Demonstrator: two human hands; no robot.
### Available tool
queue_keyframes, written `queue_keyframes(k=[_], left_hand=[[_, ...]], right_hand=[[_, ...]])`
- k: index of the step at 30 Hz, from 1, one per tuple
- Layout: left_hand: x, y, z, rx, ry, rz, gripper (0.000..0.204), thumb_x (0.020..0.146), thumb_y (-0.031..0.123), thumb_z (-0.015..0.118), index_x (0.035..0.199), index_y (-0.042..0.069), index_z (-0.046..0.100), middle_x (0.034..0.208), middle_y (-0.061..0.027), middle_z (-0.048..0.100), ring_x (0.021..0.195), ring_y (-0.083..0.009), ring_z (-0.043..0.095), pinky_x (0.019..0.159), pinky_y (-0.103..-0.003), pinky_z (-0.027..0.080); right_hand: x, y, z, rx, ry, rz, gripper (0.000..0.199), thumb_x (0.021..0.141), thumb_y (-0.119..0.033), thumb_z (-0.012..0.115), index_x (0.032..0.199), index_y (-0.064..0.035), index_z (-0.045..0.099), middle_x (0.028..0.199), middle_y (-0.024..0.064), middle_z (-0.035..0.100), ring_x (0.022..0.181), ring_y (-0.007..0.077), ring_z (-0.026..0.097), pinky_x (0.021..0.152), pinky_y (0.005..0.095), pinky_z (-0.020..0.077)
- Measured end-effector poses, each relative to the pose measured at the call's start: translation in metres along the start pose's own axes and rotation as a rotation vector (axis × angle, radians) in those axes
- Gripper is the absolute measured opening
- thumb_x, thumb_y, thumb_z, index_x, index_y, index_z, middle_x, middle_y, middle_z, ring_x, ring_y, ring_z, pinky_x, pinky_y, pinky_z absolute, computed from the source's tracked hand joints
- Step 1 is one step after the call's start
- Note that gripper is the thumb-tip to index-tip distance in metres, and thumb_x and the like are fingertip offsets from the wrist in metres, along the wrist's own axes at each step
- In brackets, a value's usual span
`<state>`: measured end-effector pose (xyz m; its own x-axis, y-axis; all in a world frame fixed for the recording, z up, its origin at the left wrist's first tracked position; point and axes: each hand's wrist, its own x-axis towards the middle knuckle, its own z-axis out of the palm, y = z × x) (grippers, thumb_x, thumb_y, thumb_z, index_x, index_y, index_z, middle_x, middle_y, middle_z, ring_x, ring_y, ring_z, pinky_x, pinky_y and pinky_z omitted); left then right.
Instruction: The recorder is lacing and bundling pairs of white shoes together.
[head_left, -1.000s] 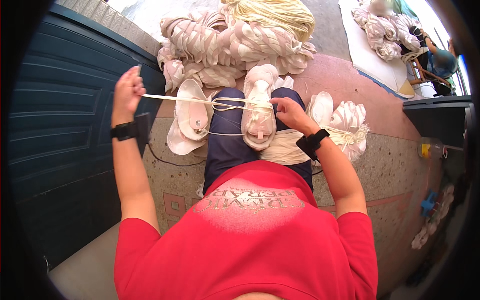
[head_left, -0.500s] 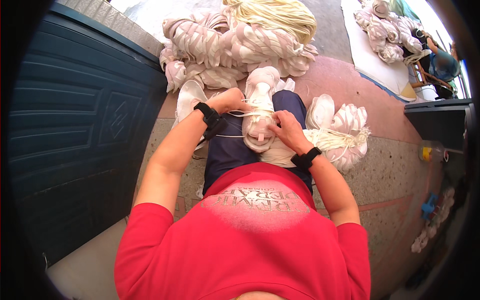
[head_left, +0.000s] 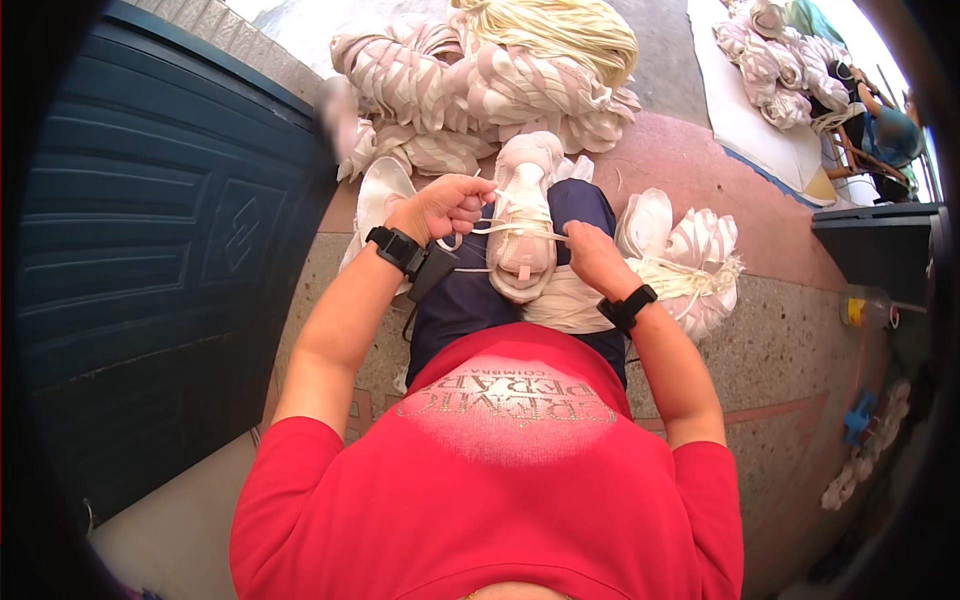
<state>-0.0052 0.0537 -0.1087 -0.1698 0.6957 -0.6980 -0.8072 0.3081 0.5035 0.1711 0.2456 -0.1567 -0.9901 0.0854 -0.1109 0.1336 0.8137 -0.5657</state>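
A pale pink and white shoe upper lies across my thighs, its toe pointing away from me and its heel near my shirt. Cream shoelace crosses its opening. My left hand is closed in a pinch on a lace end, left of the shoe. On the other side, my right hand pinches the lace by the shoe's right edge. The lace runs between the two hands over the shoe. A single strand also trails left from the shoe across my trouser leg.
Bundled pink and white uppers are heaped ahead, with a hank of cream laces on top. More uppers and laces lie at my right. A dark blue panelled door stands left. Another person sits far right.
My hands have drawn apart, the left rising slightly off the shoe and the right shifting to the right. The lace between them now stretches straighter across the shoe.
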Motion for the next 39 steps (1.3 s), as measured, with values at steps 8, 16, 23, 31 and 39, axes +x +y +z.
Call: queue_keyframes(k=[8, 16, 23, 31, 39], left_hand=[[0.0, -0.02, -0.013, -0.249, 0.07, -0.019, 0.017, 0.086, 0.018, 0.046, 0.073, 0.008, 0.048, 0.044, 0.0097, 0.025, 0.033, -0.0023, 0.021, 0.031, -0.018, 0.017], [0.03, -0.026, 0.018, -0.098, 0.16, -0.085, 0.011, 0.083, 0.016, 0.05, 0.073, 0.011, 0.046, 0.047, 0.0087, 0.027, 0.036, -0.0023, 0.02, 0.032, -0.02, 0.015], [0.017, -0.025, 0.005, 0.301, 0.385, 0.073, 0.012, 0.076, 0.015, 0.055, 0.067, 0.007, 0.052, 0.05, 0.0018, 0.041, 0.042, -0.0078, 0.034, 0.036, -0.026, 0.028], [0.033, -0.044, 0.031, 1.118, 0.545, 0.477, 0.026, 0.074, 0.022, 0.057, 0.083, -0.002, 0.062, 0.071, -0.0171, 0.06, 0.065, -0.021, 0.058, 0.062, -0.031, 0.043], [0.013, -0.04, 0.024, 1.068, 0.541, 0.384, 0.025, 0.073, 0.022, 0.057, 0.082, -0.001, 0.063, 0.068, -0.0135, 0.061, 0.064, -0.0161, 0.056, 0.061, -0.03, 0.043]], right_hand=[[-0.075, 0.003, -0.101, 1.633, 0.173, 0.335, 0.014, 0.082, -0.008, 0.044, 0.08, -0.002, 0.057, 0.092, 0.0074, 0.055, 0.095, 0.0207, 0.049, 0.09, 0.0386, 0.0342], [-0.13, 0.058, -0.146, 2.191, 0.786, -0.327, 0.01, 0.079, -0.001, 0.041, 0.078, 0.0034, 0.05, 0.091, 0.0097, 0.047, 0.093, 0.023, 0.044, 0.1, 0.0431, 0.0261], [-0.114, 0.103, -0.123, 2.186, 0.916, -0.143, 0.012, 0.085, -0.012, 0.046, 0.082, -0.0009, 0.047, 0.072, 0.0035, 0.04, 0.068, 0.015, 0.038, 0.067, 0.03, 0.0356], [-0.013, 0.004, -0.063, 1.265, 0.075, 0.497, 0.039, 0.077, -0.017, 0.062, 0.109, 0.0002, 0.05, 0.06, -0.0062, 0.043, 0.045, 0.0, 0.035, 0.034, 0.0148, 0.0249], [0.032, -0.023, 0.003, 0.218, 0.083, -0.129, 0.032, 0.073, -0.006, 0.054, 0.104, -0.0031, 0.05, 0.081, 0.0175, 0.059, 0.078, 0.0332, 0.058, 0.066, 0.0389, 0.0457]])
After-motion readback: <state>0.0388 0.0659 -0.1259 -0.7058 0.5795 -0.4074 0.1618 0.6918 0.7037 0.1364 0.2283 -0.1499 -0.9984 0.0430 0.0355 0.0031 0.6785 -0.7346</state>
